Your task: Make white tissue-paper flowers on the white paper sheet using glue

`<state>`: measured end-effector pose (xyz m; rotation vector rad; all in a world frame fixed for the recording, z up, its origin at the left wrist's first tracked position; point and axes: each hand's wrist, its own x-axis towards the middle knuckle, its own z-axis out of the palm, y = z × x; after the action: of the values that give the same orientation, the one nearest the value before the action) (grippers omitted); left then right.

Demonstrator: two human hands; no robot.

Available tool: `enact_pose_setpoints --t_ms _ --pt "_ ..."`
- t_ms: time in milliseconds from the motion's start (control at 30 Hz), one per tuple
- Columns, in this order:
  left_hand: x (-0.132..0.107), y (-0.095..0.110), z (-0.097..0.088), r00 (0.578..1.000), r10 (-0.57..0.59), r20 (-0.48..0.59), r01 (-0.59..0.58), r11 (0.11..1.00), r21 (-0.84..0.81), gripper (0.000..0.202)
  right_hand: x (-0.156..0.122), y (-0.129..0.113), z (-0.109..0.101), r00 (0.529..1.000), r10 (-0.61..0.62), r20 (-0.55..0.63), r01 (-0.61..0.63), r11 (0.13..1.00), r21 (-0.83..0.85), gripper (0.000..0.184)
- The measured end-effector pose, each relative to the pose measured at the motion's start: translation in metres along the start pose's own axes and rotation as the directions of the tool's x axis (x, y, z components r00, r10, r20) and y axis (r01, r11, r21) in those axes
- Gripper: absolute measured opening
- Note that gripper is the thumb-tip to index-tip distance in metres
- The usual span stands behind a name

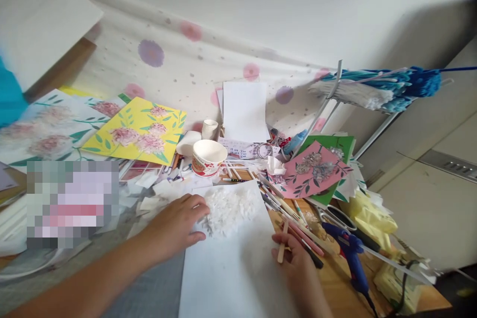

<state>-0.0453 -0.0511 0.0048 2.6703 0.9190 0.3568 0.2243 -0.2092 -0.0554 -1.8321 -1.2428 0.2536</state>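
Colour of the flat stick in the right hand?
The flat stick is light tan, seen best in the head view.

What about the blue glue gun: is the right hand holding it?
No, the right hand holds a flat wooden stick, while the blue glue gun sits apart, farther right.

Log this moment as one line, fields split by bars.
left hand: at white tufts | right hand: holding stick | sheet: under tufts | glue gun: right of right hand
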Motion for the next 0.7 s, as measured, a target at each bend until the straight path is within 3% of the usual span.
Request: enact_pose_setpoints --t_ms 100,200,300,367,467,700 --pt "-0.005 0.013 -0.002 1.000 0.028 -0.005 -0.028 1.000 0.010 0.026 -0.010 -0.007 -0.006 0.998 -0.026 0.062 0.030 0.997 -0.074 0.016" --pt "-0.019 0.040 0.006 0.982 0.190 0.022 -0.189 0.982 -0.019 0.034 -0.015 -0.011 -0.011 0.996 -0.060 0.063 0.069 0.988 -0.141 0.014" --pt "-0.039 0.065 0.025 0.888 0.456 0.062 -0.454 0.890 -0.039 0.045 -0.020 -0.013 -0.010 0.995 -0.089 0.045 0.096 0.980 -0.174 0.018" --pt "-0.049 0.071 0.037 0.866 0.489 0.101 -0.490 0.871 -0.013 0.045 -0.022 -0.015 -0.006 0.994 -0.105 0.022 0.107 0.977 -0.183 0.020" --pt "-0.058 0.067 0.042 0.882 0.444 0.157 -0.450 0.893 0.003 0.054 -0.025 -0.016 0.001 0.990 -0.138 0.017 0.139 0.974 -0.181 0.021" --pt "-0.062 0.062 0.018 0.882 0.378 0.281 -0.378 0.924 -0.057 0.068 -0.017 -0.013 -0.005 0.978 -0.210 0.004 0.209 0.970 -0.124 0.022"
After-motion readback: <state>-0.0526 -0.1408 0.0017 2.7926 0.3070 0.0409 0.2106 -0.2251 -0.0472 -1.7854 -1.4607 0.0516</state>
